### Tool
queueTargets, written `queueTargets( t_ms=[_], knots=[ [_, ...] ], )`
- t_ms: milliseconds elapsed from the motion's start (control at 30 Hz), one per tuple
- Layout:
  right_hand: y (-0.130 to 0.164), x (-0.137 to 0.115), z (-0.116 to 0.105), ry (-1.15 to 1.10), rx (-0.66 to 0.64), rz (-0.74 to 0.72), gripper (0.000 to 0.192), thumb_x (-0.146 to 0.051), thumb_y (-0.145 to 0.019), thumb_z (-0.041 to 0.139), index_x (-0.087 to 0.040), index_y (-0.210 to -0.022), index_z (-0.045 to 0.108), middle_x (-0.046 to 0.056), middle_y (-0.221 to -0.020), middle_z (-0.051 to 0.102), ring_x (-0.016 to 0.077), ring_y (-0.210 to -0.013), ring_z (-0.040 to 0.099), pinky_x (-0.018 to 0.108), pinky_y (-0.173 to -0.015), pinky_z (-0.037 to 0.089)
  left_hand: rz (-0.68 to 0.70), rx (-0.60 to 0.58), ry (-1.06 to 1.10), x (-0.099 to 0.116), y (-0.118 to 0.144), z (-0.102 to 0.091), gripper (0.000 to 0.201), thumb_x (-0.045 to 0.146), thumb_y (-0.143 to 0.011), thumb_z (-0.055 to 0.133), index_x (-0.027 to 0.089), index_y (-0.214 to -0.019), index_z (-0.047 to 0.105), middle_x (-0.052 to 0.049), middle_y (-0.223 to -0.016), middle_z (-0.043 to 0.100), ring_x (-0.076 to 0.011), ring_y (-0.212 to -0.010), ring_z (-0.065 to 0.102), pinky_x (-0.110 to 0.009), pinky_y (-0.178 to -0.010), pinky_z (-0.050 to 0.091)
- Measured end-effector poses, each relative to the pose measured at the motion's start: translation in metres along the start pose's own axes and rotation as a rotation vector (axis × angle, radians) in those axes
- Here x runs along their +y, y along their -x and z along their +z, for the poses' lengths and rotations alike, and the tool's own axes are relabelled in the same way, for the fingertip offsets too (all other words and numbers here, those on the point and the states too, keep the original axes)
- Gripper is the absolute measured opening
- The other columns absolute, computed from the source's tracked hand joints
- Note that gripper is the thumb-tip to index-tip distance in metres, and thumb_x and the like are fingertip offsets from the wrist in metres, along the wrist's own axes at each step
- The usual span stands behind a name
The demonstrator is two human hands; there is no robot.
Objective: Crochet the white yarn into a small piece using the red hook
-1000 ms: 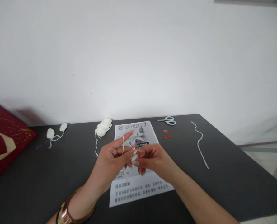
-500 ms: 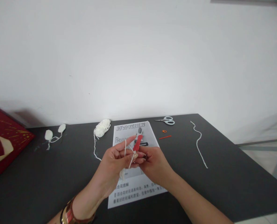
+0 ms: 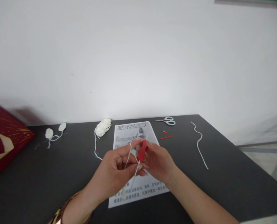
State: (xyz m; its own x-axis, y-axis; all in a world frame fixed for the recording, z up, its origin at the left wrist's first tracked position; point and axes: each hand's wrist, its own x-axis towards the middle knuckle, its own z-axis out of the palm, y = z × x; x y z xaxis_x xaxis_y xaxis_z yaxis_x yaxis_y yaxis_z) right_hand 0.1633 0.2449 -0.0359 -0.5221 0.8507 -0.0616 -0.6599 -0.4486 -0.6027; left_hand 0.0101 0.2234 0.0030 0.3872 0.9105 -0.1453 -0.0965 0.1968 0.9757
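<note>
Over the printed sheet, my right hand [image 3: 159,160] grips a crochet hook [image 3: 142,150] by its flat red handle. A thin metal end of the hook slants down toward my left fingertips. My left hand [image 3: 115,168] pinches white yarn [image 3: 129,155] close to the hook, with a strand looped over its raised index finger. A small pale piece of yarn work [image 3: 124,191] hangs below the left hand, blurred and partly hidden. The yarn leads back on the table to a white yarn ball [image 3: 103,127].
The black table [image 3: 82,168] holds a paper sheet [image 3: 123,202], scissors [image 3: 168,121], an orange stitch marker [image 3: 165,131] and a red plastic needle [image 3: 166,137]. Loose white yarn [image 3: 198,141] lies right; two white crocheted pieces [image 3: 49,133] lie left near a red box [image 3: 7,137].
The crochet hook has swung and dropped a little, its handle now more upright between my hands. My right fingers have moved up around the handle, and the left index finger has lowered.
</note>
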Motion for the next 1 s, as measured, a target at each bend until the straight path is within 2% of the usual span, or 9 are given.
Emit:
queueTargets(
  t_ms=[100, 200, 333, 533, 833, 1000],
  knots=[
    [-0.001, 0.004, -0.004, 0.041, 0.015, 0.01, 0.02, -0.036, -0.08, 0.065, -0.017, -0.079, 0.062, -0.003, -0.053, 0.058, 0.0102, -0.044, 0.051, 0.022, -0.044, 0.039, 0.012, 0.051, 0.021, 0.0, 0.002, 0.001, 0.073, 0.02, -0.069, 0.075, 0.019, -0.136, 0.047, -0.002, -0.067, 0.071, -0.0174, -0.063, 0.068, -0.029, -0.063, 0.053],
    [-0.002, 0.01, -0.006, -0.033, 0.057, -0.038, 0.019, -0.035, -0.079, 0.068, -0.017, -0.078, 0.061, -0.004, -0.055, 0.06, 0.0091, -0.044, 0.052, 0.021, -0.046, 0.041, 0.03, 0.114, 0.055, 0.003, 0.004, 0.003, 0.074, 0.022, -0.069, 0.076, 0.017, -0.136, 0.046, -0.002, -0.069, 0.072, -0.0166, -0.064, 0.068, -0.03, -0.066, 0.055],
    [-0.001, 0.016, -0.003, -0.187, 0.068, -0.038, 0.017, -0.032, -0.079, 0.069, -0.016, -0.08, 0.063, -0.004, -0.054, 0.06, 0.0076, -0.045, 0.051, 0.019, -0.045, 0.041, 0.087, 0.096, 0.085, 0.005, 0.007, 0.006, 0.067, 0.023, -0.073, 0.073, 0.019, -0.135, 0.048, -0.003, -0.074, 0.073, -0.0162, -0.067, 0.068, -0.029, -0.068, 0.055],
    [0.0, 0.02, 0.009, -0.372, 0.075, 0.0, 0.019, -0.03, -0.074, 0.074, -0.014, -0.073, 0.064, -0.004, -0.051, 0.06, 0.007, -0.044, 0.051, 0.018, -0.043, 0.041, 0.108, 0.158, 0.129, 0.007, 0.012, 0.013, 0.06, 0.021, -0.074, 0.072, 0.018, -0.131, 0.052, -0.002, -0.074, 0.073, -0.014, -0.069, 0.067, -0.026, -0.072, 0.053],
    [0.001, 0.019, 0.017, -0.434, 0.062, 0.025, 0.019, -0.029, -0.073, 0.074, -0.013, -0.068, 0.065, -0.003, -0.047, 0.059, 0.0074, -0.043, 0.051, 0.019, -0.045, 0.046, 0.13, 0.184, 0.072, 0.007, 0.013, 0.014, 0.05, 0.021, -0.074, 0.071, 0.022, -0.123, 0.06, -0.001, -0.074, 0.074, -0.013, -0.069, 0.068, -0.023, -0.071, 0.053],
    [-0.001, 0.019, 0.017, -0.448, 0.07, 0.002, 0.028, -0.039, -0.074, 0.073, -0.014, -0.066, 0.063, -0.004, -0.047, 0.055, 0.0078, -0.044, 0.051, 0.019, -0.045, 0.047, 0.149, 0.203, 0.1, 0.008, 0.014, 0.015, 0.051, 0.021, -0.075, 0.071, 0.027, -0.124, 0.06, 0.0, -0.075, 0.074, -0.0125, -0.071, 0.068, -0.022, -0.071, 0.053]
  ],
)
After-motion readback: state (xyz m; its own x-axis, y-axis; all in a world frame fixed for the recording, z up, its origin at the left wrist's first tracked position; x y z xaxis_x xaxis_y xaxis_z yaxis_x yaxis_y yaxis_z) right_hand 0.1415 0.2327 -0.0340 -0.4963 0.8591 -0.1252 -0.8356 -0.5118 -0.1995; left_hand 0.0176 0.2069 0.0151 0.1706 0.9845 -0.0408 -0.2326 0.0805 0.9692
